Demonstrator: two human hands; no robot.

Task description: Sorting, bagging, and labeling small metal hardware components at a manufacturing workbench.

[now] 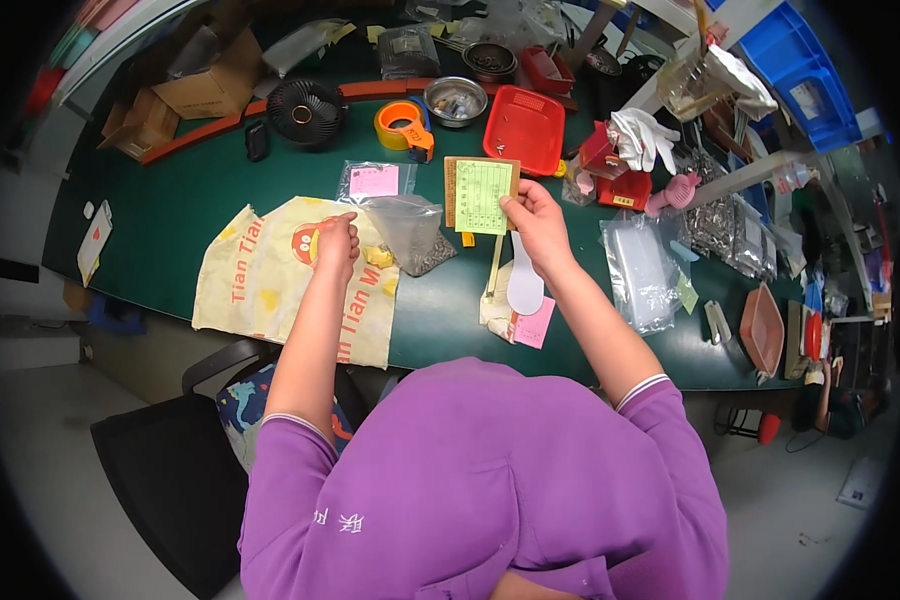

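Over on the left, a pale yellow cloth [278,293] lies on the green surface [170,215], the left hand [338,243] above it, fingers curled; I can't tell whether they pinch anything. Just beyond, a clear plastic bag [407,226] holds small dark parts [428,257]; it looks limp and slippery, best gripped at its mouth. Rightmost, the right hand [538,222] pinches a green slip [484,190] against brown card [451,195] by the lower right edge: light, probably stiff enough for that hold, though easily creased.

green-topped table [160,235] | black chair [160,480] at its near edge, left | grey floor [785,515] both sides
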